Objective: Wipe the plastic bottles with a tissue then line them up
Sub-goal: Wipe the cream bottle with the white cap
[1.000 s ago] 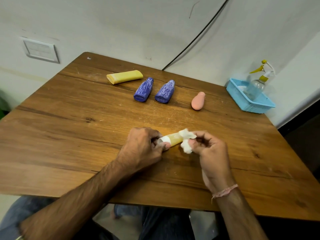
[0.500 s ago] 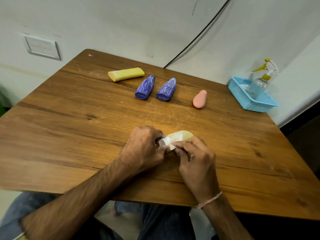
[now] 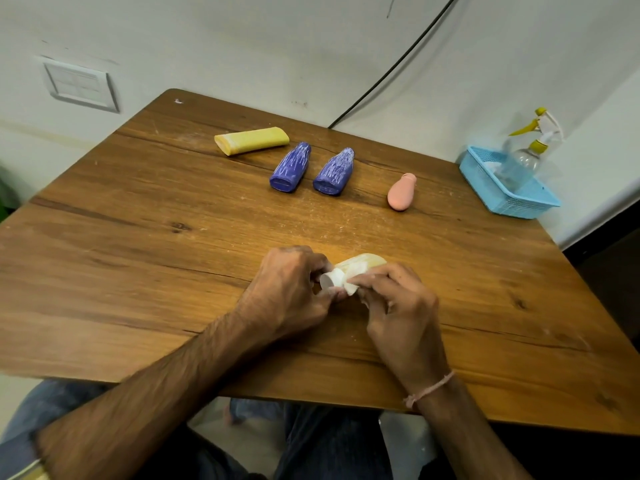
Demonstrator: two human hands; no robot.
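My left hand (image 3: pixel 291 289) grips the white-capped end of a pale yellow bottle (image 3: pixel 363 263) lying on the table near the front middle. My right hand (image 3: pixel 398 306) presses a small white tissue (image 3: pixel 350 289) against the bottle just by the cap. Most of the tissue is hidden under my fingers. Farther back lie a flat yellow bottle (image 3: pixel 252 141), two purple bottles (image 3: pixel 291 167) (image 3: pixel 335 171) side by side, and a pink bottle (image 3: pixel 401 192) to their right.
The wooden table (image 3: pixel 138 254) meets the wall at the back. A blue plastic basket (image 3: pixel 509 188) holding a clear spray bottle (image 3: pixel 523 157) with a yellow trigger stands at the back right corner. A black cable runs down the wall behind.
My right hand slid the tissue from the bottle's far end toward the cap end. The left hand kept its grip on the cap end.
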